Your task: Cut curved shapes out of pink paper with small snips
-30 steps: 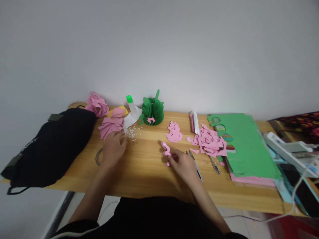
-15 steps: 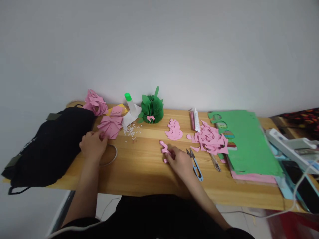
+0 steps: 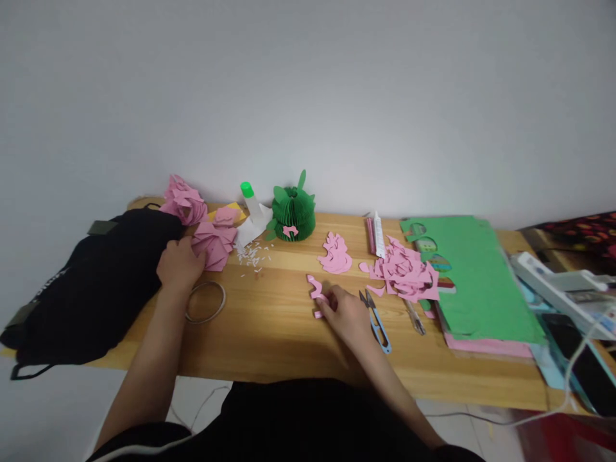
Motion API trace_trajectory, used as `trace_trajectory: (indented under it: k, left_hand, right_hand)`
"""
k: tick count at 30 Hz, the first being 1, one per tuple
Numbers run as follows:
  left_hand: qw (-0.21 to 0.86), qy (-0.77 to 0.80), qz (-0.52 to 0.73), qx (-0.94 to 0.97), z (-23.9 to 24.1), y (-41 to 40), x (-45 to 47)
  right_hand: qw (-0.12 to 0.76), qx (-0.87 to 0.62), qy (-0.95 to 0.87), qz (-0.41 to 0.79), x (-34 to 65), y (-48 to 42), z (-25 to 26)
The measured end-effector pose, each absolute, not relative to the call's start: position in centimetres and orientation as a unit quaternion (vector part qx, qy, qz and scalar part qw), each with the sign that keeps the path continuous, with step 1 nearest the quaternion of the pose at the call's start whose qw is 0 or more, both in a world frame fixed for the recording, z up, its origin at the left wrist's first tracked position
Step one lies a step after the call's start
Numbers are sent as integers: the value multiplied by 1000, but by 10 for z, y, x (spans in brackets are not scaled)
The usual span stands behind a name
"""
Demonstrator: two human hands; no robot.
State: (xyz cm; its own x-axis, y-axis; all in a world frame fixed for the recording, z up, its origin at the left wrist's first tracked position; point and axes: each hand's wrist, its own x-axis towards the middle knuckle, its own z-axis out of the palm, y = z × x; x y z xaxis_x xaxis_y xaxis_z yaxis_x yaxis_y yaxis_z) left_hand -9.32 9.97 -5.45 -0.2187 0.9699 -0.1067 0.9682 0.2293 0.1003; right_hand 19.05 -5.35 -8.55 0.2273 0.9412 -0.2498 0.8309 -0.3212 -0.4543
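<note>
My left hand has its fingers curled at the edge of a stack of folded pink paper; the fingertips are partly hidden. My right hand pinches a small wavy pink paper cutout against the tabletop. Just right of that hand lie blue thread snips, blades pointing away from me. Farther back stands a green honeycomb paper ball with leaf-like pieces and a little pink shape on its front. A small pile of pink cutouts rests between the ball and my right hand.
A black bag fills the left end. Near my left forearm lies a ring. White scraps, a green-capped glue bottle, pink offcuts, a craft knife, green sheets and a phone are spread around.
My left hand has shifted slightly up and left, and the folded pink paper beside it has changed shape. More of the ring shows now. My right hand keeps its pinch in nearly the same place.
</note>
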Motion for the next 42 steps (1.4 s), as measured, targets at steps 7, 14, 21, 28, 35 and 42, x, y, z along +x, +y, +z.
trace_trajectory:
  k: [7,14,21,28,35,42]
  left_hand:
    - [84,784,1,615,-53,105,-92]
    - [105,809,63,575,-57,103,-92]
    - [169,787,216,553,-62,108,-101]
    - [264,717,486,425,-60,91,-119]
    - [311,628,661,267,-42,51,-143]
    - [360,614,680,175,-29,23,-166]
  right_hand:
    - [119,-771,-575,247,190,-53,-87]
    - [117,-772,-578,236,188,-54,-91]
    - [93,-774,-586,222,188,-54,-89]
    - [40,-779,-600,179,186,-45,-47]
    - [43,-604,-774,187,123,24,-28]
    - [66,-495,-856,131,48,102,-65]
